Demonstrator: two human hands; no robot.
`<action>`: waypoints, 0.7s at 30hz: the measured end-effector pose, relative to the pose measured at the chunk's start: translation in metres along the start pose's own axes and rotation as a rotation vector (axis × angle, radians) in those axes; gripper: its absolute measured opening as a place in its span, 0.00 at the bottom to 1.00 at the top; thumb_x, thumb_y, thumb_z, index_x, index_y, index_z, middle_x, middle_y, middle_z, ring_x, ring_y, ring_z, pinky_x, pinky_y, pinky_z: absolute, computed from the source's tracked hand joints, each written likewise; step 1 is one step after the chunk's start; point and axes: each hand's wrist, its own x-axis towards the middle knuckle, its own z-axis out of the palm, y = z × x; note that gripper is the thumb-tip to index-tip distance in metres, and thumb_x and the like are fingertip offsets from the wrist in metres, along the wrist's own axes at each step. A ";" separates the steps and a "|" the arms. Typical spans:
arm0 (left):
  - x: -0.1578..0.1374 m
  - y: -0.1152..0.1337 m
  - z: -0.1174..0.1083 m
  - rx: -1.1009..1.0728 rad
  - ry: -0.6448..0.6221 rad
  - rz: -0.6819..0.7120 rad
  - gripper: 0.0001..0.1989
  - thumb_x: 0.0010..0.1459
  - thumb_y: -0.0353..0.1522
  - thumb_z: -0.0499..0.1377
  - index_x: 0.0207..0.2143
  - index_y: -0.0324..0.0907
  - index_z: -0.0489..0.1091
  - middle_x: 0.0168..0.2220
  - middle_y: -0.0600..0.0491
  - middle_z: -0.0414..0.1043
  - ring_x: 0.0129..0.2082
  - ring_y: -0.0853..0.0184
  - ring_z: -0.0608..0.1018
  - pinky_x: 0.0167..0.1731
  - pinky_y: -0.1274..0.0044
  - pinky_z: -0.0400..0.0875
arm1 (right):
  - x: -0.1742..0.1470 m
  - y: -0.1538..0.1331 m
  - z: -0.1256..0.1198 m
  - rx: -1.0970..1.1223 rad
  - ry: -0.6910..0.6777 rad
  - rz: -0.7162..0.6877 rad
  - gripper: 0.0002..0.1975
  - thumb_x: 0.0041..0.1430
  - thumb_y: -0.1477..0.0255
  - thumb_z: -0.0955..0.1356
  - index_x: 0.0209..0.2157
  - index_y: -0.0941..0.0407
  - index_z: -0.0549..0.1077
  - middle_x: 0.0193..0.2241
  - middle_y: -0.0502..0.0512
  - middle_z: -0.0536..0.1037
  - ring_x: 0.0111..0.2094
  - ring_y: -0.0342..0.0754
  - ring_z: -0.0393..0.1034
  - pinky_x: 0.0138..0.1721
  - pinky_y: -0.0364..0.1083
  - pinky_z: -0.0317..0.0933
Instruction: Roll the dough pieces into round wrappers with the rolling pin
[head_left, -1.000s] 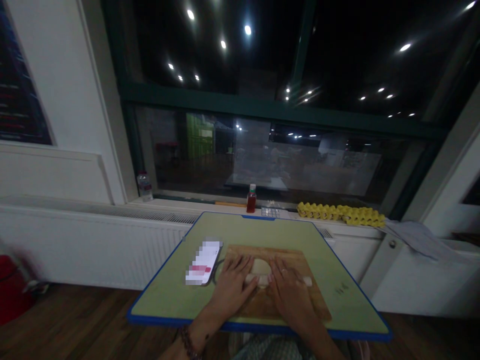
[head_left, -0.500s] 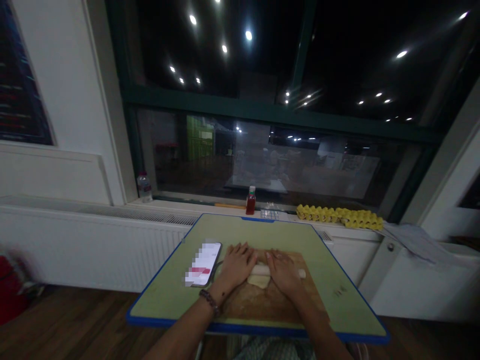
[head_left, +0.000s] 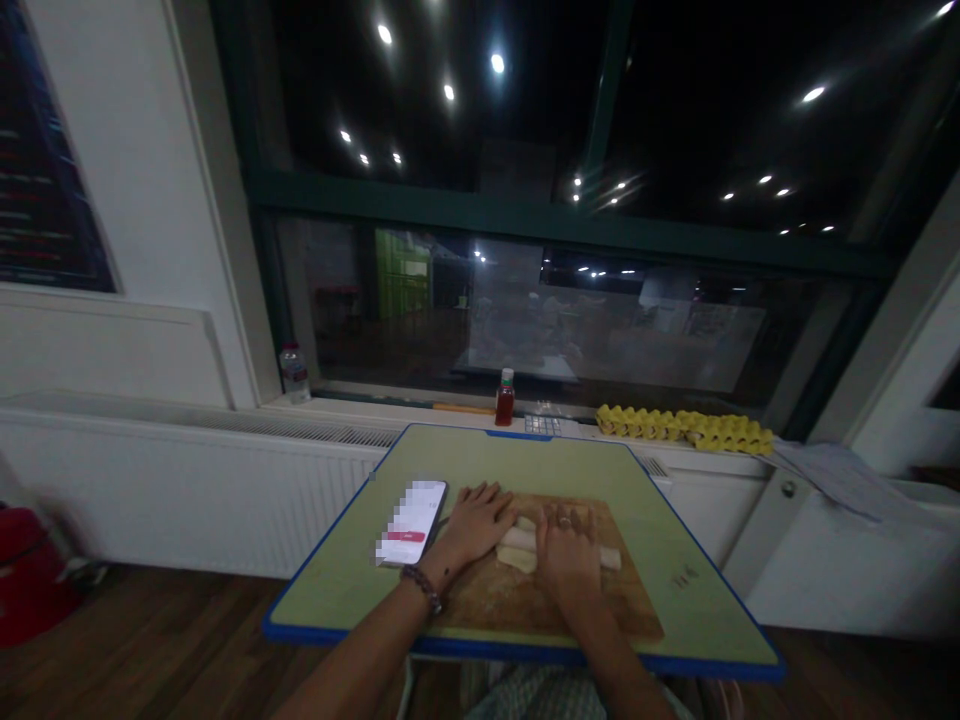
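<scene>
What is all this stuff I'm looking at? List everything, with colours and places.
Window: one, dark, green-framed, ahead
Windowsill: one, pale, below the window
Table: one, green, blue-edged, before the windowsill
Wooden board: one, brown, on the table
Rolling pin: one, pale, across the wooden board
Dough: one piece, cream, partly under the rolling pin
Phone: one, white screen, left of the board
Small bottle: one, red, windowsill's middle
Large bottle: one, clear, windowsill's left
Egg trays: count unclear, yellow, windowsill's right
Radiator: one, white, left
Left hand: one, bare, at the pin's left
Right hand: one, ringed, over the pin
</scene>
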 end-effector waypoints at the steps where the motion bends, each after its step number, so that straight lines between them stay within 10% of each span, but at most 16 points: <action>1: -0.002 0.000 -0.001 -0.005 -0.001 0.001 0.25 0.67 0.44 0.42 0.60 0.45 0.63 0.64 0.47 0.59 0.64 0.57 0.59 0.61 0.60 0.51 | -0.001 -0.001 0.000 -0.003 0.007 0.007 0.18 0.64 0.76 0.60 0.52 0.60 0.72 0.51 0.68 0.74 0.55 0.60 0.65 0.61 0.64 0.42; 21: -0.030 0.001 0.000 -0.075 0.110 0.074 0.25 0.66 0.43 0.45 0.60 0.43 0.63 0.63 0.46 0.60 0.63 0.59 0.61 0.63 0.63 0.50 | -0.029 -0.014 0.007 0.039 0.201 0.060 0.21 0.65 0.76 0.58 0.57 0.62 0.67 0.57 0.66 0.69 0.57 0.56 0.63 0.61 0.57 0.50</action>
